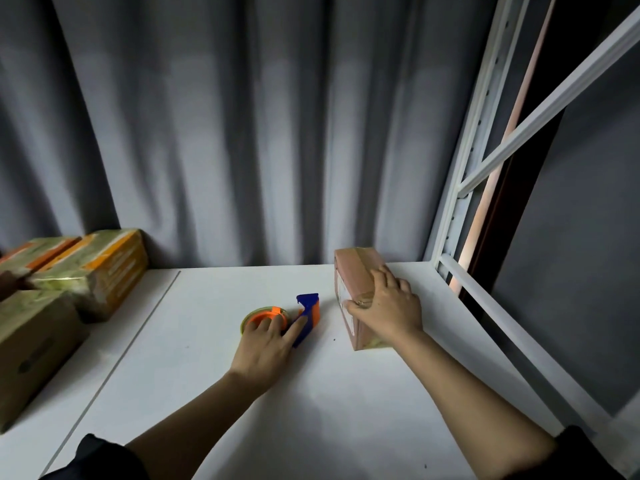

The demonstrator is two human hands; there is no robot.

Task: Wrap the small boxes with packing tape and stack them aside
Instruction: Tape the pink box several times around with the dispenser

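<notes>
The right grip (384,306) is the person's right hand, and it lies on top of a small brown box (356,289), with the fingers bent over the far top edge and the thumb hooked on the near side, so it is holding the box. The box sits on the white surface (329,393), toward the right side, near a white metal frame (460,188). It looks shiny on top, so I think some tape is on it already, but I cannot tell if it is all wrapped. The left grip (266,341) is the person's left hand, and its fingers rest on a tape dispenser (284,318) that is blue with an orange middle and a roll of clear tape. The fingers are a little curled on it, more like pressing than a full grab. The dispenser lies flat on the surface, just beside the box and to its left, not touching it. Far off on the left is a pile of boxes (86,271) that look wrapped and shiny, so I think some of the job is done. A gray curtain (242,133) hangs behind. What seems left is to finish this box and put it with the pile
</notes>
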